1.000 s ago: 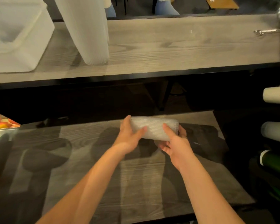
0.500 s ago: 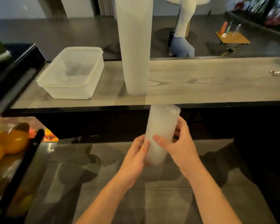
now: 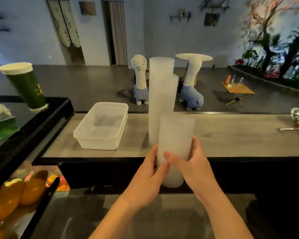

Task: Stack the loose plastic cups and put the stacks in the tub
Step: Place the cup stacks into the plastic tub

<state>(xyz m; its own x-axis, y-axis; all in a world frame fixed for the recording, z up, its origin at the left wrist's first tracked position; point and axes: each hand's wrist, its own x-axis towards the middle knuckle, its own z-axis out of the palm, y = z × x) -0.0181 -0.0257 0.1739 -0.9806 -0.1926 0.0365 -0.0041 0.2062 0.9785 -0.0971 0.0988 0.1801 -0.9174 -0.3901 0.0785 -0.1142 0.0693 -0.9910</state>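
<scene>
A short stack of frosted ribbed plastic cups (image 3: 175,144) stands upright in the air, in front of the counter's near edge. My left hand (image 3: 149,175) grips its lower left side, and my right hand (image 3: 192,163) wraps round its right side with the thumb across the front. Just behind it, two tall cup stacks (image 3: 160,94) rise side by side from the wooden counter (image 3: 231,135). The clear plastic tub (image 3: 102,125) sits on the counter to their left, with nothing inside.
A green paper cup (image 3: 24,85) stands on the black ledge at far left. Oranges and other fruit (image 3: 16,195) fill a bin at lower left. Metal tools (image 3: 297,121) lie at the counter's right end. A lower wooden shelf (image 3: 145,218) lies under my arms.
The short stack went from lying sideways over the lower shelf to upright, and both hands raised it to counter height. My view tilted up toward the room.
</scene>
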